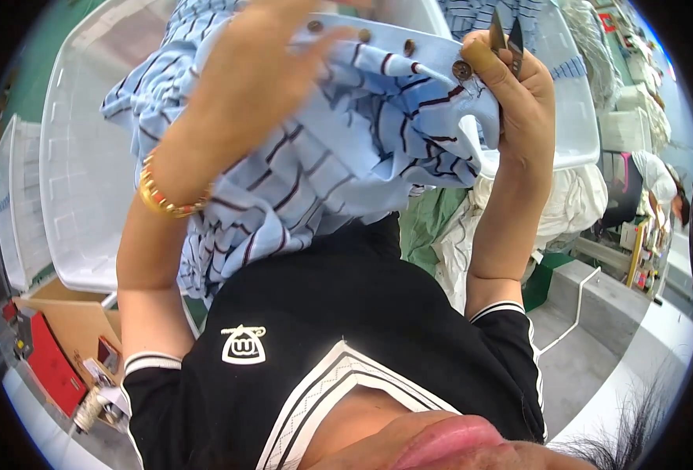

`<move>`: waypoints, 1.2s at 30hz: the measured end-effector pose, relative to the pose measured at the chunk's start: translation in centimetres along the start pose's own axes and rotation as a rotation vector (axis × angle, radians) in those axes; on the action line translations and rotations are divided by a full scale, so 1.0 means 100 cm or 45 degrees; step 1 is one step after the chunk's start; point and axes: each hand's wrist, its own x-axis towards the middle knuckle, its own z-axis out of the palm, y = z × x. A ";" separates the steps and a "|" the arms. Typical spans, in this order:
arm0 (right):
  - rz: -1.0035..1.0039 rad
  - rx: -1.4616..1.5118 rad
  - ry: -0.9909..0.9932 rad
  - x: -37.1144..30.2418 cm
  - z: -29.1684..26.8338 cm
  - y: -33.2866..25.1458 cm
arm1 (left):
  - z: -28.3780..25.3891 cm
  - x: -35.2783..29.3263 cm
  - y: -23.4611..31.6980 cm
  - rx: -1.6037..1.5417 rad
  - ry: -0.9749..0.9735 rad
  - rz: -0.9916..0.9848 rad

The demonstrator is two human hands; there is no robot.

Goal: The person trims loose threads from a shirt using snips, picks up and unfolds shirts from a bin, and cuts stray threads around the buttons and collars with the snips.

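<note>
A light blue garment (307, 168) with dark and white stripes lies bunched across my lap and is raised toward the top of the view. Along its button band run several brown buttons (461, 70). My right hand (525, 98) is closed around small dark thread snips (508, 43), blades pointing up, and its thumb presses the end of the band beside a button. My left hand (260, 82), wearing a bead bracelet at the wrist, is over the left part of the garment. Motion smears its fingers, so its grip cannot be made out.
A white plastic bin (80, 164) stands at the left, and another translucent bin (577, 141) with striped cloth is behind my right hand. White fabric (569, 200) is heaped at the right. Farther right, another person (632, 184) bends over. A red panel (52, 360) is at lower left.
</note>
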 end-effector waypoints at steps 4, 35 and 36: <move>0.131 0.283 0.233 -0.004 0.033 0.015 | 0.030 -0.002 0.000 -0.258 -0.144 0.281; 0.034 0.347 0.382 -0.033 0.044 0.048 | 0.055 -0.032 0.002 -0.248 -0.067 0.115; 0.075 0.454 0.339 -0.034 0.042 0.049 | 0.057 -0.034 0.003 -0.248 -0.061 0.106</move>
